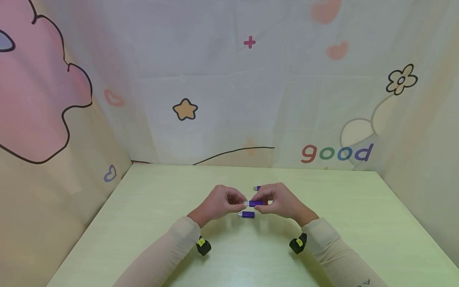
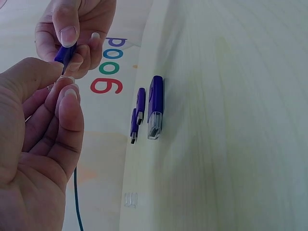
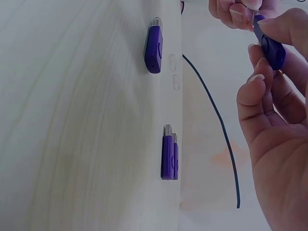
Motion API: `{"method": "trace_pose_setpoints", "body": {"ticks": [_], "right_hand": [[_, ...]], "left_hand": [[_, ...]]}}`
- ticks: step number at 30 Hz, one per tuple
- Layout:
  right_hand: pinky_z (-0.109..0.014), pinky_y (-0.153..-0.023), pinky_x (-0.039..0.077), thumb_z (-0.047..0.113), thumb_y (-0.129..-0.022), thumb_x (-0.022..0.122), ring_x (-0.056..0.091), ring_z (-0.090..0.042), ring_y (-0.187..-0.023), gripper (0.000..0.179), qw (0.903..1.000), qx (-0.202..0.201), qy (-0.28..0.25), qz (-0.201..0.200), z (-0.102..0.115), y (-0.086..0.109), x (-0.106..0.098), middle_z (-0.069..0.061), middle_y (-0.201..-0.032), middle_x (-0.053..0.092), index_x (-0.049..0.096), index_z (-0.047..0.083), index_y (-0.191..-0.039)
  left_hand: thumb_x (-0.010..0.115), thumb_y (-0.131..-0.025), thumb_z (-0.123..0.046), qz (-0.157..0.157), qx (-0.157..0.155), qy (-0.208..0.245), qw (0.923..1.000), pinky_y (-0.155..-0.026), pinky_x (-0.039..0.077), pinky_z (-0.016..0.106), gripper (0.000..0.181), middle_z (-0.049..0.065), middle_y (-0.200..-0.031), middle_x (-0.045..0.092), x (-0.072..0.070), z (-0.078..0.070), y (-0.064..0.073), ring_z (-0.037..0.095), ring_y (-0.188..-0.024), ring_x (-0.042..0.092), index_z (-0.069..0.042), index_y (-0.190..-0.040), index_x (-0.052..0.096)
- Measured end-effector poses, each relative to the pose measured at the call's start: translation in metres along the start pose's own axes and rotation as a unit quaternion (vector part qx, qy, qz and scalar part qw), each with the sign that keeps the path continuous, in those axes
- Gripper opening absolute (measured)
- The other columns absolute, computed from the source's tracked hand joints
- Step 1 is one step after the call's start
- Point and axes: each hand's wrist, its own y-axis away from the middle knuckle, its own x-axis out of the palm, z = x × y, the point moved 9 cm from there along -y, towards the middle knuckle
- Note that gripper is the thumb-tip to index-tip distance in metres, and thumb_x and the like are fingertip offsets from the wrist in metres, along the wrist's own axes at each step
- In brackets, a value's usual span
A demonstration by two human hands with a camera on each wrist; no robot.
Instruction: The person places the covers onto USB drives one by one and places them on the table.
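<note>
Both hands hold one purple USB stick [image 1: 256, 203] in front of the body, above the table. My right hand [image 1: 283, 201] pinches its purple body between thumb and fingers. At the other end, my left hand [image 1: 224, 202] pinches the clear cap [image 1: 246, 203], mostly hidden by the fingertips in the left wrist view. Below the hands lies another purple USB stick [image 2: 156, 96] with its clear cap on. Two more USB sticks, one nearer [image 3: 167, 156] and one farther [image 3: 176, 154], lie side by side with bare metal plugs.
Two loose clear caps, one [image 3: 173, 62] beside the other [image 3: 176, 82], lie on the pale wooden table [image 1: 143, 239] toward its far edge. A printed cloth [image 1: 215, 52] hangs behind the table and along its sides.
</note>
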Motion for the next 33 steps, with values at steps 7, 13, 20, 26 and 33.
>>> {"method": "trace_pose_setpoints", "body": {"ticks": [7,13,20,26,33], "right_hand": [[-0.027,-0.07,0.059,0.009,-0.086,0.082,0.063,-0.013,-0.073,0.016,1.0,-0.003,0.002,-0.001,0.0011,0.0001,-0.0001,-0.003,-0.09,0.074,0.081,0.011,-0.103],[-0.027,-0.069,0.059,0.008,-0.086,0.081,0.063,-0.012,-0.072,0.016,0.9999,-0.013,-0.001,-0.002,0.0028,0.0002,0.0002,-0.005,-0.09,0.074,0.081,0.009,-0.103],[-0.026,-0.068,0.058,0.005,-0.086,0.081,0.062,-0.01,-0.071,0.016,0.9998,-0.017,0.009,-0.005,0.0044,-0.0009,0.0009,-0.006,-0.089,0.074,0.081,0.007,-0.102],[-0.027,-0.068,0.058,0.006,-0.086,0.081,0.062,-0.01,-0.071,0.015,0.9994,-0.023,0.024,-0.004,0.0054,-0.0013,0.0007,-0.004,-0.088,0.075,0.081,0.008,-0.101],[-0.027,-0.068,0.058,0.013,-0.088,0.081,0.062,-0.01,-0.071,0.013,0.9988,-0.029,0.039,0.006,0.0041,-0.0035,0.0025,0.005,-0.086,0.072,0.083,0.017,-0.1]], "left_hand": [[0.082,-0.088,-0.015,0.002,0.001,-0.005,1.0,-0.069,0.058,0.024,0.009,0.001,-0.088,0.078,0.0007,0.0017,-0.0007,0.009,-0.074,0.069,-0.013,-0.097,0.081],[0.082,-0.087,-0.015,0.001,0.005,-0.004,1.0,-0.069,0.058,0.023,0.009,0.003,-0.088,0.078,0.0013,0.0032,-0.0017,0.009,-0.073,0.068,-0.012,-0.096,0.081],[0.082,-0.088,-0.015,0.002,0.003,-0.011,0.9999,-0.07,0.058,0.024,0.009,0.002,-0.089,0.078,0.002,0.0034,-0.0019,0.01,-0.075,0.069,-0.013,-0.097,0.081],[0.081,-0.089,-0.015,0.005,0.006,-0.028,0.9996,-0.071,0.059,0.024,0.01,-0.001,-0.09,0.078,0.0023,0.0027,-0.0024,0.009,-0.076,0.069,-0.014,-0.098,0.081],[0.08,-0.09,-0.016,0.004,0.02,-0.062,0.9979,-0.07,0.057,0.023,0.012,-0.003,-0.088,0.078,0.0024,-0.0017,-0.0015,0.008,-0.075,0.067,-0.014,-0.102,0.081]]}}
